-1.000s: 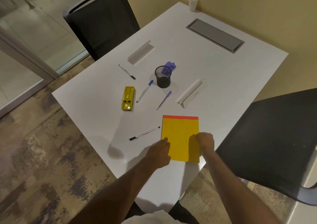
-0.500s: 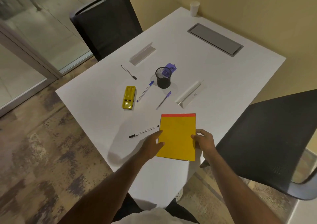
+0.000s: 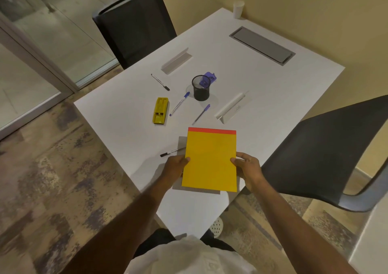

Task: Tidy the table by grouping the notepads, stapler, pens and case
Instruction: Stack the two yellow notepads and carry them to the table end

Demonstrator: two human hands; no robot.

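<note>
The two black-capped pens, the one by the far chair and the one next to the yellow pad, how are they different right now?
The far black-capped pen lies fully in view on the white table, with its cap toward the person. The near black-capped pen has its cap pointing away from the yellow notepad, which hides its other end. The far one lies apart from both hands; the near one lies just beyond the left hand. Both have pale barrels and lie flat.

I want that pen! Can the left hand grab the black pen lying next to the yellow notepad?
Probably not yet: the left hand grips the yellow notepad, though the black pen lies close beside it, uncovered.
</note>
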